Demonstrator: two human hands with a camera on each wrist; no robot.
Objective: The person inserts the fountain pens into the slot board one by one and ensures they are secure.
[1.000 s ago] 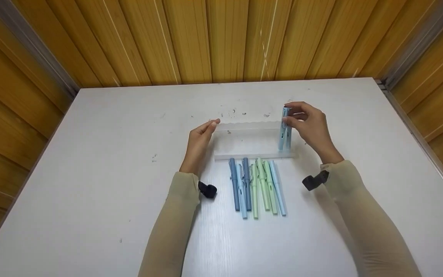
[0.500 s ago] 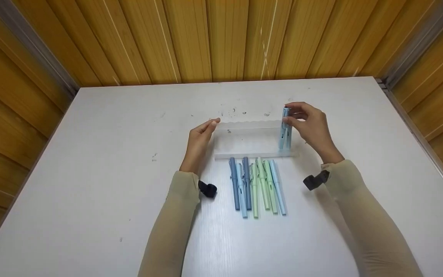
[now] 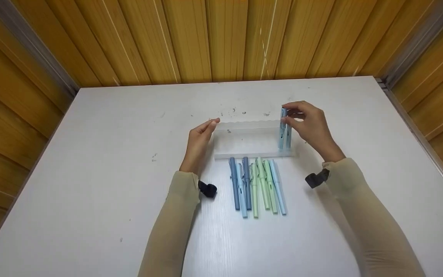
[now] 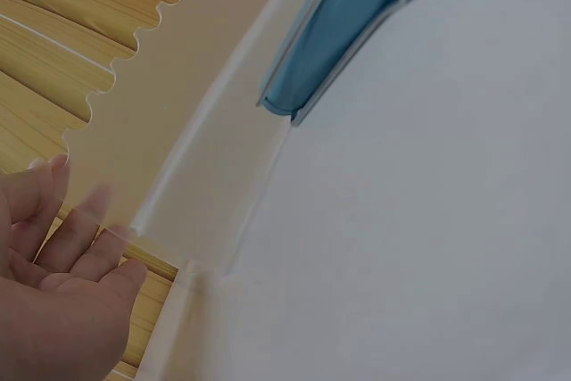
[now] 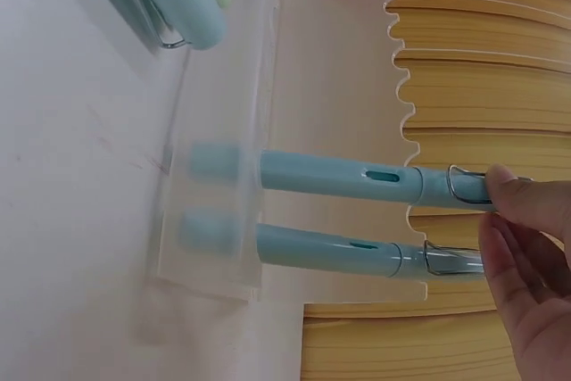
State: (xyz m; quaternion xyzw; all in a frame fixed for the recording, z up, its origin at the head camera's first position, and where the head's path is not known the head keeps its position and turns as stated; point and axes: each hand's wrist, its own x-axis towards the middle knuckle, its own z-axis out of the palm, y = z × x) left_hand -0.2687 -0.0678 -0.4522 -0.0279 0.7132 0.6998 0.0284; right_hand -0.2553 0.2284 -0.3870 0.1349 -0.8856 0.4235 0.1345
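Observation:
A clear pen stand (image 3: 246,140) with a scalloped back edge stands mid-table. My left hand (image 3: 200,144) holds its left end, thumb and fingertips at the upper corner. At the opposite end, my right hand (image 3: 308,125) pinches the top of a light blue pen (image 5: 339,176) by its clip. That pen is upright, its lower end inside the stand's front trough. Close beside it, a second light blue pen (image 5: 330,249) stands in the same trough, its clip end partly behind my fingers in the right wrist view.
In front of the stand lies a row of several capped pens: dark blue (image 3: 234,184), light blue (image 3: 278,188) and green (image 3: 263,186). The white table (image 3: 102,173) ends at wood-patterned walls (image 3: 225,42) behind and at the sides.
My right hand has shifted slightly left, bringing the top of the pinched pen with it. The left hand, the stand and the row of pens stay where they were.

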